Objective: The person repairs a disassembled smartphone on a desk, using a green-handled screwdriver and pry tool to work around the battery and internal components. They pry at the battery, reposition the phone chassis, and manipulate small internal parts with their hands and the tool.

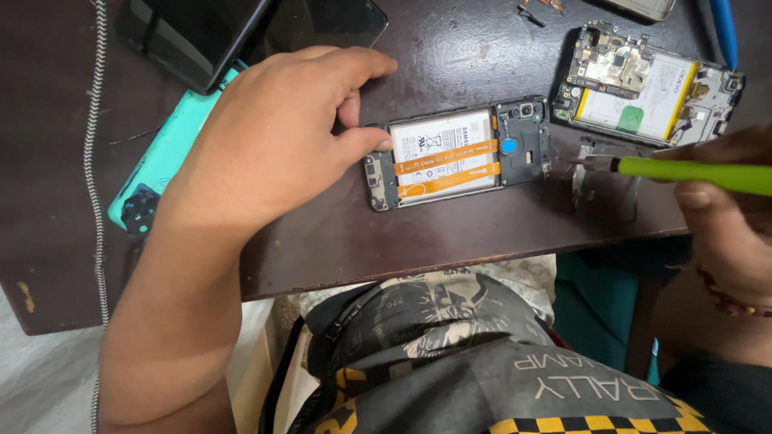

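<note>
An opened phone (458,153) lies on the dark table (450,233), showing a white battery crossed by two orange ribbon cables and a black camera cover at its right end. My left hand (277,133) rests on its left end, thumb and fingers pinching the frame. My right hand (728,217) holds a green-handled screwdriver (683,169), whose metal tip (581,161) hovers just right of the phone, apart from it.
A second opened phone (651,84) with a bare circuit board lies at the back right. A teal phone back cover (157,173) and dark phones (201,32) sit at the left. The table's front edge (402,277) runs close to my body.
</note>
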